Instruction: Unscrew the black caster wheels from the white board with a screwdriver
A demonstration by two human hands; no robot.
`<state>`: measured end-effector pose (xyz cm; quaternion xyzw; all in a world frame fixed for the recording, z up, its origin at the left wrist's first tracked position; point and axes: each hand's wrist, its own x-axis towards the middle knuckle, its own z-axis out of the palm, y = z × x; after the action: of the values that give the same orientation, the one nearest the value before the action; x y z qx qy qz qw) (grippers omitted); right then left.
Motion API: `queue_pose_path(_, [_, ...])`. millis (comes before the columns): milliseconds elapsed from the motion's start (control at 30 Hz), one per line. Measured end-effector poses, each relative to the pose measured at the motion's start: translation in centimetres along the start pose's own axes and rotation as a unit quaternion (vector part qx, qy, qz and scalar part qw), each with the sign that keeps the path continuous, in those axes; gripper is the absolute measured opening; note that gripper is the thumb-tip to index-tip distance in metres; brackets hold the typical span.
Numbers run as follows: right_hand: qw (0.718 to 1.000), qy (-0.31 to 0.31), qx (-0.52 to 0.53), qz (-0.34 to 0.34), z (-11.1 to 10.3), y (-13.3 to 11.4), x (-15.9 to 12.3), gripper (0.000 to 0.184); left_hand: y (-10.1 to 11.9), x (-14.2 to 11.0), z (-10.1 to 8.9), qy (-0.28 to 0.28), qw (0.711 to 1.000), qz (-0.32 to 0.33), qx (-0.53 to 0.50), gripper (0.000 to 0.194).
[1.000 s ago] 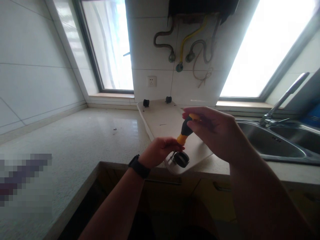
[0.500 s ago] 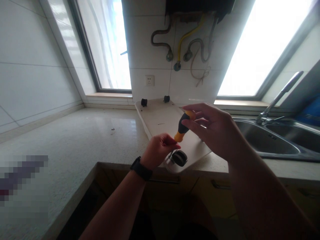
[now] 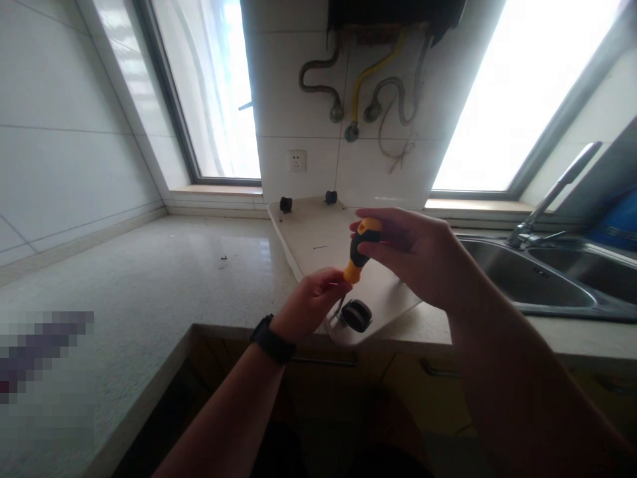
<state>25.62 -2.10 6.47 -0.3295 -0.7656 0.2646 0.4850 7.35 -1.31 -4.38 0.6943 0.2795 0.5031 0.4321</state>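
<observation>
A yellow-and-black screwdriver (image 3: 359, 249) slants down toward the near end of a pale board (image 3: 318, 229) on the counter. Its handle is gripped by my right hand (image 3: 405, 245). My left hand (image 3: 321, 295), with a dark watch on the wrist, pinches the screwdriver low down, where the handle meets the shaft. The shaft runs down to the metal mount beside a black caster wheel (image 3: 357, 315) at the board's near corner. The tip's exact contact is too small to make out. Two more black casters (image 3: 285, 204) stand at the board's far end.
A stone counter (image 3: 223, 285) surrounds the board, with a small dark bit (image 3: 223, 257) on it. The steel double sink (image 3: 522, 275) and tap (image 3: 557, 192) are on the right. Pipes (image 3: 355, 93) and a socket (image 3: 297, 160) are on the tiled wall. A cabinet handle (image 3: 323, 359) is below the counter edge.
My right hand has shifted slightly left and its fingers have closed further around the screwdriver handle. The left hand has moved slightly left, leaving more of the shaft and caster mount visible.
</observation>
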Motion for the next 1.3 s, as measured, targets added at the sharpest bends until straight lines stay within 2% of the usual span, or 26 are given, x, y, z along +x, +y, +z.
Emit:
queue_pose_path(67, [0.999,-0.022,0.045,0.000,0.0,0.2,0.0,0.046,0.3,-0.1,-0.1,-0.013,1.000,-0.004,0.004,0.023])
queue_pose_path(133, [0.999,-0.022,0.045,-0.001,0.1,0.3,-0.1,0.043,0.6,-0.1,-0.1,-0.006,1.000,-0.021,0.009,0.021])
queue_pose_path(333, [0.992,0.047,-0.113,-0.042,0.4,-0.5,-0.3,0.027,0.6,-0.1,0.4,0.029,0.999,-0.039,0.017,0.012])
queue_pose_path(433, [0.995,0.052,-0.088,-0.017,0.2,-0.8,-0.4,0.032,0.1,0.0,0.5,0.053,0.997,-0.048,0.020,0.015])
queue_pose_path(567, [0.999,0.048,-0.020,0.011,0.0,-1.2,-0.7,0.036,-0.2,0.1,0.4,0.078,0.996,-0.050,0.001,0.029])
queue_pose_path(633, [1.000,0.027,0.001,0.000,0.1,-1.4,-0.8,0.032,0.1,0.0,0.2,0.057,0.997,-0.047,-0.002,0.032])
queue_pose_path(733, [1.000,0.006,-0.008,-0.028,0.3,-1.5,-1.1,0.030,0.9,-0.1,-0.3,-0.009,0.999,-0.027,0.021,0.029])
queue_pose_path(867, [0.994,0.048,-0.077,-0.054,0.4,-1.1,-1.3,0.035,1.2,-0.4,-0.7,-0.049,0.997,-0.011,0.054,0.021])
queue_pose_path(1033, [0.984,0.075,-0.135,-0.084,0.8,-1.1,-1.7,0.035,0.7,-0.6,-0.2,-0.011,0.998,-0.031,0.051,0.013])
queue_pose_path(1233, [0.983,0.071,-0.164,-0.039,1.3,-1.5,-1.9,0.047,0.3,-0.7,0.5,0.029,0.998,-0.043,0.030,0.016])
queue_pose_path(1300, [0.987,0.084,-0.137,-0.023,1.4,-1.2,-1.9,0.052,0.1,-0.6,0.6,0.036,0.997,-0.050,0.046,0.020])
